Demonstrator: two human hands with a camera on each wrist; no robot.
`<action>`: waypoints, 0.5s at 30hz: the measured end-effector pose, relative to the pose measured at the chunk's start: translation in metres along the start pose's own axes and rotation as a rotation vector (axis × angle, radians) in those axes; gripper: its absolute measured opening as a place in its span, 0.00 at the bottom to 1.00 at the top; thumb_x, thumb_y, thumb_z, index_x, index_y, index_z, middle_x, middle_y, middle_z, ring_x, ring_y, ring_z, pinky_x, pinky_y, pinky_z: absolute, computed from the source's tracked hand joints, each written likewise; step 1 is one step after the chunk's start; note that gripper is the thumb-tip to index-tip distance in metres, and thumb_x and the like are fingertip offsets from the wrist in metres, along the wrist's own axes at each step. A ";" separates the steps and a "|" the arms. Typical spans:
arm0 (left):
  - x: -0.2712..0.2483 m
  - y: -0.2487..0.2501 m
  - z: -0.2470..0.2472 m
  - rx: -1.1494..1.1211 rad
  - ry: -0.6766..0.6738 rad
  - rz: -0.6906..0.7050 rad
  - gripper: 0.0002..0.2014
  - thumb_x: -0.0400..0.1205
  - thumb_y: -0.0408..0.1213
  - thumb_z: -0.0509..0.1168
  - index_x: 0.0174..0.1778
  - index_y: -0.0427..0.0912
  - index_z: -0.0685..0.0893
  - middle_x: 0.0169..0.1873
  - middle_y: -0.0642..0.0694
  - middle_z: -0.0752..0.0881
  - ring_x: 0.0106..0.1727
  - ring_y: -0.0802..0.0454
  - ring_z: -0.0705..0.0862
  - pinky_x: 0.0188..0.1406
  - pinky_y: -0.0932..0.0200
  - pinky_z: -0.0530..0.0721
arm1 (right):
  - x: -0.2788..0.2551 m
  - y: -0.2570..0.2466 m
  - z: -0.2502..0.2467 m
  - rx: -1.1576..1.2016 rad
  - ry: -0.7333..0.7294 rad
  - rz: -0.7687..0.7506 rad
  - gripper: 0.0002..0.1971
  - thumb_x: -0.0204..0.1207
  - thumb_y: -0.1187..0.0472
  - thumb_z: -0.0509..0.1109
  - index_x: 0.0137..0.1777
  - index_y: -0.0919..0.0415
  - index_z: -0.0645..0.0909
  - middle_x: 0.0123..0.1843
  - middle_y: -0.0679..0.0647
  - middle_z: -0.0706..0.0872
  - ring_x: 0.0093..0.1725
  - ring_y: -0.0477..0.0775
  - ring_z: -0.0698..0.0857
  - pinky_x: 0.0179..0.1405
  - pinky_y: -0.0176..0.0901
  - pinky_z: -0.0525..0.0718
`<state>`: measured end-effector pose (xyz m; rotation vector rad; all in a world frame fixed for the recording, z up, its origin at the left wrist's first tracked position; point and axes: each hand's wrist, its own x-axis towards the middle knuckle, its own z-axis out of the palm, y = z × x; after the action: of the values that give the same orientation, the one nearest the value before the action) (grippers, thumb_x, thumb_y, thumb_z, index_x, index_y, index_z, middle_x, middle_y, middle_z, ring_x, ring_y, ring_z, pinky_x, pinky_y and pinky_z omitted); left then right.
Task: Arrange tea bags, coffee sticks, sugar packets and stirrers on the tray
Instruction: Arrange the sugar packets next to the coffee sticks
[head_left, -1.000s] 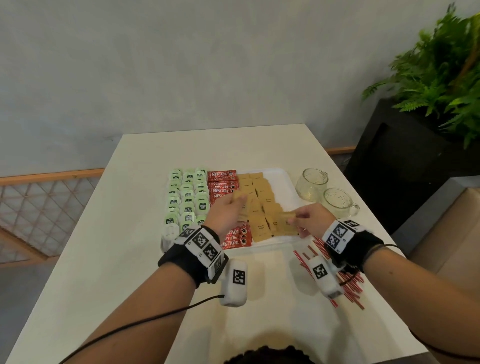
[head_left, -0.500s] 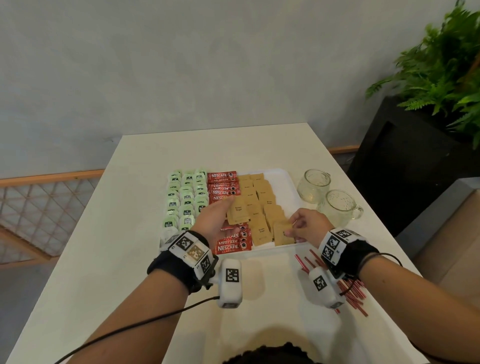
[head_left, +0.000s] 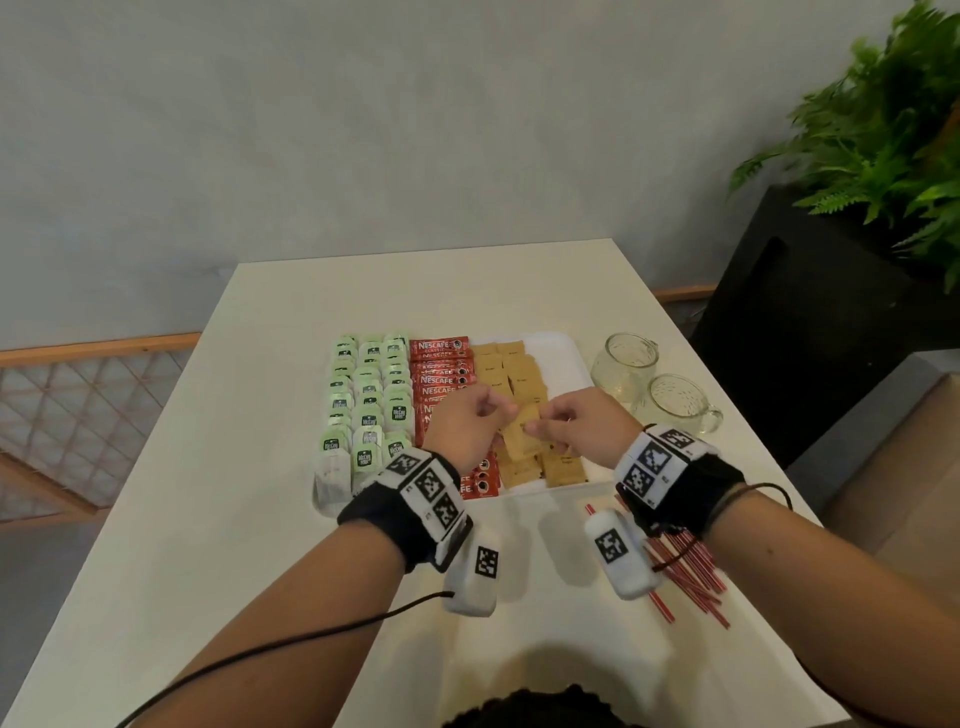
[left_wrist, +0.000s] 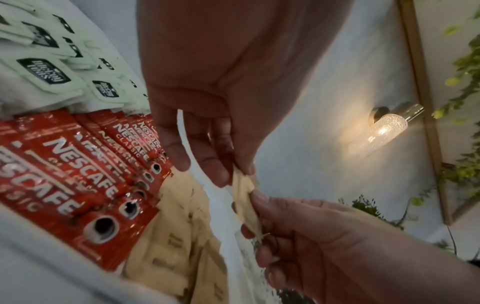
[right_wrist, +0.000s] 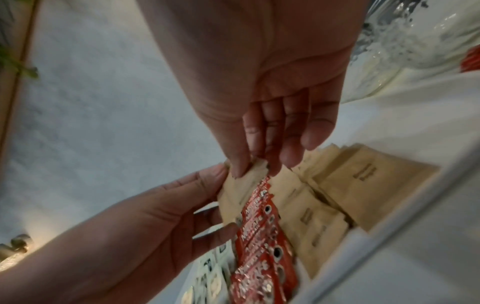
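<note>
Both hands are pinching one brown sugar packet (head_left: 521, 429) above the tray (head_left: 557, 358): I am seeing my left hand (head_left: 466, 426) nipping its upper corner between thumb and fingertips, while my right hand (head_left: 576, 426) is gripping the opposite edge the same way. From the left wrist view the packet (left_wrist: 245, 197) is hanging edge-on between the two sets of fingertips, clear of everything under it. From the right wrist view the same packet (right_wrist: 240, 193) is showing its flat face, with my right thumb pressing on its top corner.

Directly beneath the grip, the other sugar packets (head_left: 519, 374) are lying in overlapping rows on the tray. Just to the left of the held packet, the red coffee sticks (head_left: 441, 364) are lying in a column, and beyond them, further left, the green-tagged tea bags (head_left: 369, 405) are filling the tray's left part. Behind my right wrist, off the tray on the table (head_left: 260, 519), the red stirrers (head_left: 691, 577) are lying in a loose heap. To the right of the grip, past the tray's edge, two glass mugs (head_left: 649, 384) are standing side by side.
</note>
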<state>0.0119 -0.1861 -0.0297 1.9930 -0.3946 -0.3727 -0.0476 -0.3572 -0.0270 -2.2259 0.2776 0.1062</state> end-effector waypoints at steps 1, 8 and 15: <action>0.000 -0.003 0.002 0.045 -0.022 0.010 0.04 0.83 0.42 0.69 0.43 0.48 0.85 0.41 0.51 0.89 0.37 0.54 0.87 0.47 0.52 0.88 | -0.001 0.004 0.003 -0.017 -0.006 0.021 0.16 0.73 0.49 0.76 0.30 0.58 0.83 0.26 0.50 0.83 0.27 0.44 0.79 0.36 0.42 0.79; 0.005 -0.011 0.004 0.603 -0.018 0.056 0.05 0.78 0.47 0.69 0.46 0.60 0.80 0.45 0.59 0.87 0.52 0.56 0.85 0.66 0.47 0.74 | -0.005 0.027 0.028 -0.078 0.046 0.162 0.11 0.67 0.52 0.81 0.35 0.58 0.85 0.33 0.49 0.85 0.35 0.49 0.81 0.42 0.44 0.82; 0.007 -0.008 0.015 1.000 -0.082 0.193 0.16 0.78 0.48 0.69 0.61 0.57 0.80 0.65 0.50 0.78 0.71 0.46 0.70 0.70 0.45 0.65 | -0.001 0.028 0.030 -0.134 0.067 0.158 0.12 0.66 0.52 0.82 0.32 0.54 0.83 0.31 0.47 0.85 0.33 0.47 0.82 0.34 0.37 0.78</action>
<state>0.0130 -0.1980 -0.0439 2.8683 -0.9505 -0.1269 -0.0548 -0.3498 -0.0669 -2.3411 0.4964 0.1388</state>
